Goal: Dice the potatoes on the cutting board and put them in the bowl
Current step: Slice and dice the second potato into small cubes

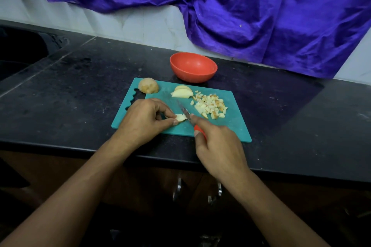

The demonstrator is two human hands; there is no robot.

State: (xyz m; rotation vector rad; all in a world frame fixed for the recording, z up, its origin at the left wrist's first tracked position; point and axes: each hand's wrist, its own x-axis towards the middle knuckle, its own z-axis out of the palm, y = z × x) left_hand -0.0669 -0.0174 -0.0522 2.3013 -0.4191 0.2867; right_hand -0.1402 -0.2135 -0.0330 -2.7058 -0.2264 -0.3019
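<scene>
Left hand (pixel 144 120) is pinching a potato slice (pixel 180 117), right hand (pixel 218 146) gripping the knife (pixel 183 110). It's looking firm but slick, so I'd be holding it back from the cut.

- Purple cloth (pixel 261 6): shiny, creased, hangs over the upper wall, lowest at back right.
- White tiled wall (pixel 130 24) behind the desk.
- Desk (pixel 70 86): black speckled stone.
- Dark sink basin (pixel 18 54), far left.
- Two metal cabinet handles (pixel 177 188) below the desk edge.
</scene>
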